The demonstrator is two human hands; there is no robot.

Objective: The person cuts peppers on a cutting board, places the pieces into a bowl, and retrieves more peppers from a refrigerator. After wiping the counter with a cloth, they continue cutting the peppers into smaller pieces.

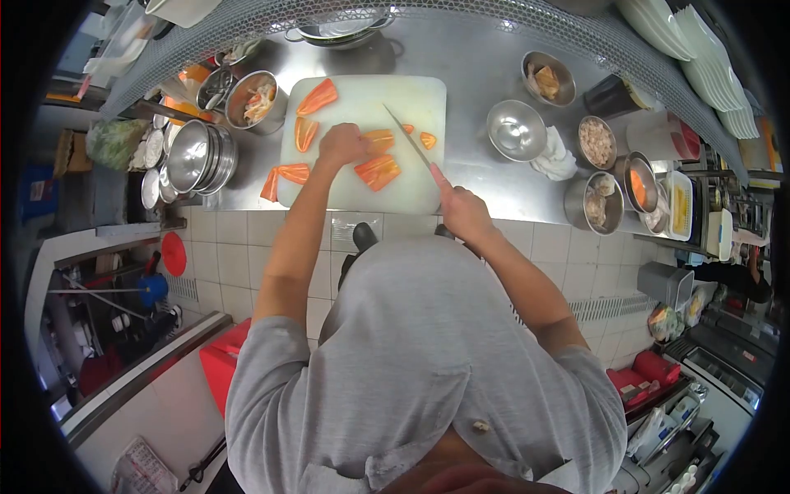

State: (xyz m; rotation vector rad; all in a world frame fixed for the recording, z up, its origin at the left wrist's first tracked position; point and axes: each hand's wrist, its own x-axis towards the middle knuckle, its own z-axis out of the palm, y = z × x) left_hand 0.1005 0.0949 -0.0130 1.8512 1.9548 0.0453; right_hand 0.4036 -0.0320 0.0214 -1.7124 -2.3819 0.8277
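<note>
On the white cutting board (341, 185) lie several orange-red pieces, which look like bell pepper but are not certain. My left hand (341, 146) has its fingers curled and presses on one orange piece (378, 142) near the board's middle. My right hand (467, 212) is wrapped around the handle of a kitchen knife (409, 137), its blade slanting up and left over the board. The blade runs between the held piece and a small cut end (428, 140). A wider piece (378, 172) lies just below my left hand, and a long one (318, 96) sits at the upper left.
A steel pot of food scraps (257, 100) and stacked steel bowls (197, 156) stand left of the board. To the right are a shiny steel bowl (517, 130), a white cloth (555, 156) and several food containers. A mesh shelf edge (461, 20) crosses above.
</note>
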